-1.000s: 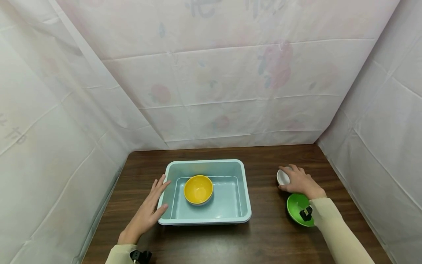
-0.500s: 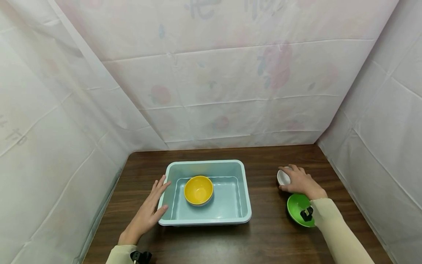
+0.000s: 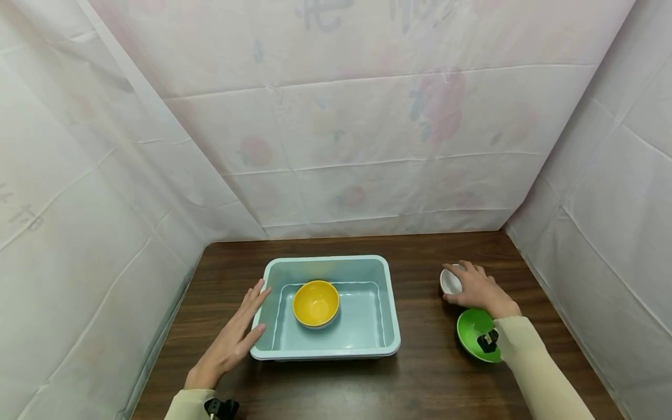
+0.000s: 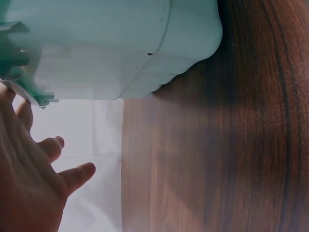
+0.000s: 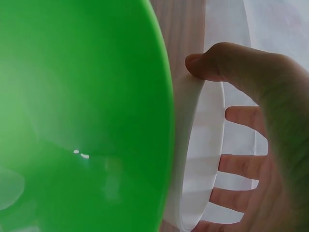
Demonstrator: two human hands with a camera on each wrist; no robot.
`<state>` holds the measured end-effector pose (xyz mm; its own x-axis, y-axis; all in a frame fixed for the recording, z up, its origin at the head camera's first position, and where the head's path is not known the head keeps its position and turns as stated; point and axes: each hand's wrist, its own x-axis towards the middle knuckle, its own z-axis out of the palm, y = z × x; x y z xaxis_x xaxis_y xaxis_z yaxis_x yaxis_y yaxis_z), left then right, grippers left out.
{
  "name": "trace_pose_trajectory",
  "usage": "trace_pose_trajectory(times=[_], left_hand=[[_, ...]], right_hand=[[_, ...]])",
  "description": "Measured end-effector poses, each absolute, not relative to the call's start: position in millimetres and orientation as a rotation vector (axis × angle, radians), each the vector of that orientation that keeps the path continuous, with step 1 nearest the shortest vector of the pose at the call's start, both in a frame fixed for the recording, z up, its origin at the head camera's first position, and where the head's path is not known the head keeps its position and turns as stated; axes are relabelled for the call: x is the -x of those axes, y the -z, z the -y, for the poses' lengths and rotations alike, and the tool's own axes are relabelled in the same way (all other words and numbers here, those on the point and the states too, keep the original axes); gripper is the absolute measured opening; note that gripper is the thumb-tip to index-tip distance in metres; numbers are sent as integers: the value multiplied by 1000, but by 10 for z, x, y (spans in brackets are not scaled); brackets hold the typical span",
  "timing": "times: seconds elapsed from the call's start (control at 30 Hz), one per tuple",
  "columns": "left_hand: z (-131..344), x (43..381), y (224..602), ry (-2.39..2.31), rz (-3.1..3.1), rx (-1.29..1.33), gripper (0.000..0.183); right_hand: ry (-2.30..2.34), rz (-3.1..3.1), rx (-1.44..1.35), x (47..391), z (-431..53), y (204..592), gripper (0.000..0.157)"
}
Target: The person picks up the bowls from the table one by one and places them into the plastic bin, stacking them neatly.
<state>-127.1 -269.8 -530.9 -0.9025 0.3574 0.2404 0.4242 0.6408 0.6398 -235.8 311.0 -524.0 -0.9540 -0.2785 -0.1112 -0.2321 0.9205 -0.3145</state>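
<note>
My right hand [image 3: 479,291] had its thumb and fingers curved around the rim of a small white bowl [image 3: 450,283], thumb on one side, fingers spaced along the other. The bowl was round and plain, with a smooth, pale inside and a thin edge; part of it was hidden under my hand. It was on the right side of the dark wood-grain desk [image 3: 420,379], just beyond a green bowl [image 3: 469,332], bright and glossy, partly covered by my sleeve [image 3: 541,367].

My left hand [image 3: 226,344] was spread, thumb apart, its fingers touching the left rim of a pale blue tub [image 3: 325,354], a rectangle with rounded corners. Inside the tub, left of its middle, a yellow bowl [image 3: 316,303] stood upright, its inside shiny, with a paler edge showing below its rim.
</note>
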Motion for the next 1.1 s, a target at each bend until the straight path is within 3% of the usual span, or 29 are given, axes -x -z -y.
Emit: trace_pose_trajectory(times=[1.1], left_hand=[[2718, 1281, 5334, 1004, 2734, 692, 77]], right_hand=[[419, -3045, 584, 2351, -2769, 4841, 80]])
